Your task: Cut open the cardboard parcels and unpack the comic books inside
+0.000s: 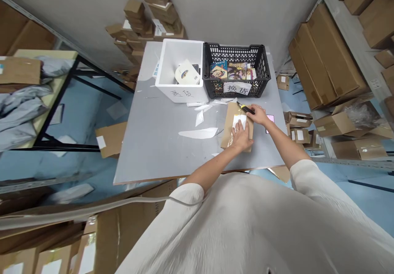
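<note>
A brown cardboard box (228,128) with a white label (239,120) lies on the grey table, close to its front edge. Pressed flat on the top of the box is my left hand (241,137), fingers spread over the label's lower part. My right hand (259,114) is closed around a black and yellow utility knife (246,109). The knife's tip points up and left, over the far end of the box. Whether the blade touches the cardboard I cannot tell. A phone with a pink screen (270,123) lies just right of the box, partly behind my right forearm.
At the table's back stand a white bin (180,93) with a white item inside and a black crate (261,83) holding colourful books. Torn white paper strips (198,133) lie left of the box. Shelves with cartons (326,60) flank the right; a rack with grey parcels (23,113) stands left.
</note>
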### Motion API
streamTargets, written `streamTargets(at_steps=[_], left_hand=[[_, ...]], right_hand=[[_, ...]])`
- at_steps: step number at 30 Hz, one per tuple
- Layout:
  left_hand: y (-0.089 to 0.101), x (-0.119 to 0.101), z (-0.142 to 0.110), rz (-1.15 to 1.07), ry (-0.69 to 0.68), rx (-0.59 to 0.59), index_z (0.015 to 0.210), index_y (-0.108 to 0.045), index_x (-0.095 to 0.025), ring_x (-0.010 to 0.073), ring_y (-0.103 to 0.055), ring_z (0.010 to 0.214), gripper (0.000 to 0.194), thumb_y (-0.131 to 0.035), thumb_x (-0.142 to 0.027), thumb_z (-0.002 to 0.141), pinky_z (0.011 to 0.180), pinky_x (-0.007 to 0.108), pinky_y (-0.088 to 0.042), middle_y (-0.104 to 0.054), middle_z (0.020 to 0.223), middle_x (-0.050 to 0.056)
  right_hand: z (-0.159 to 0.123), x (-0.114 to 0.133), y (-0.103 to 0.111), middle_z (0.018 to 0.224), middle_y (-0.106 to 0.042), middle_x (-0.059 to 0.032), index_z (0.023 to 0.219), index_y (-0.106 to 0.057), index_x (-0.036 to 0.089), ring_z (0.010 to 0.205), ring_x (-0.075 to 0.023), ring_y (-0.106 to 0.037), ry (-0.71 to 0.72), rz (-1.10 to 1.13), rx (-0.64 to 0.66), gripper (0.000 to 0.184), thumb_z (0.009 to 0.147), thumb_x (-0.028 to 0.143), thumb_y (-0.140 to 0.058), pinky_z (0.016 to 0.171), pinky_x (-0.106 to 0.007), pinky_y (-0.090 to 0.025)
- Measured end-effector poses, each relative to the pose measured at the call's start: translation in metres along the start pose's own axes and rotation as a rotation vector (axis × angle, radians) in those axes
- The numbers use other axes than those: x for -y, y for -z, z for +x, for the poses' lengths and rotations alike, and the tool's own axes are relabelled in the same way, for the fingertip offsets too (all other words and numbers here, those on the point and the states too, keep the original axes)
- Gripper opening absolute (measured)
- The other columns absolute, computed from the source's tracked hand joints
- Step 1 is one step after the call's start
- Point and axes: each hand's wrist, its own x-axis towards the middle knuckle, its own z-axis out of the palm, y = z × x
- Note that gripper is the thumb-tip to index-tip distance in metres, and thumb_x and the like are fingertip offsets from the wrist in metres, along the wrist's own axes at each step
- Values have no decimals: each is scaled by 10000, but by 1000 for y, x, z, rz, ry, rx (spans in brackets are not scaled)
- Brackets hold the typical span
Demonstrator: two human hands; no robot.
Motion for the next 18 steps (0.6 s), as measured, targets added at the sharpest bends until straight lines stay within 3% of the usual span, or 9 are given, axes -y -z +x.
streamTargets(at_steps=[5,10,13,18], left_hand=[[13,15,1,64,-63,76,1826,-254,-243,579,-241,1717,1275,-945,-474,779,1320,752,-259,-159,1906,290],[35,30,2,109,-164,33,1799,-287,-236,518,-411,1591,1140,-881,-374,835,1277,661,-339,-393,1763,278],[41,41,0,148,-217,39,1751,-356,-266,482,-460,1522,1095,-889,-308,796,1229,624,-385,-445,1699,253],[47,69,-9,115,-338,58,1670,-466,-328,482,-444,1530,934,-852,-264,822,1254,659,-351,-446,1696,217]], right_hand=[[-20,-1,5,1264,-793,-163,1094,-733,234,1259,-410,-675,-78,-33,-41,320,950,515,-683,1137,-597,-520],[-44,-2,6,1235,-810,-150,1116,-744,236,1207,-386,-708,-128,-18,-103,309,941,484,-687,1111,-550,-551],[-59,0,5,1208,-823,-138,1109,-736,242,1165,-367,-737,-183,14,-129,301,934,482,-687,1062,-515,-582],[-89,3,-2,1134,-838,-86,1106,-720,280,1085,-327,-772,-250,140,-159,291,913,498,-699,948,-457,-622]])
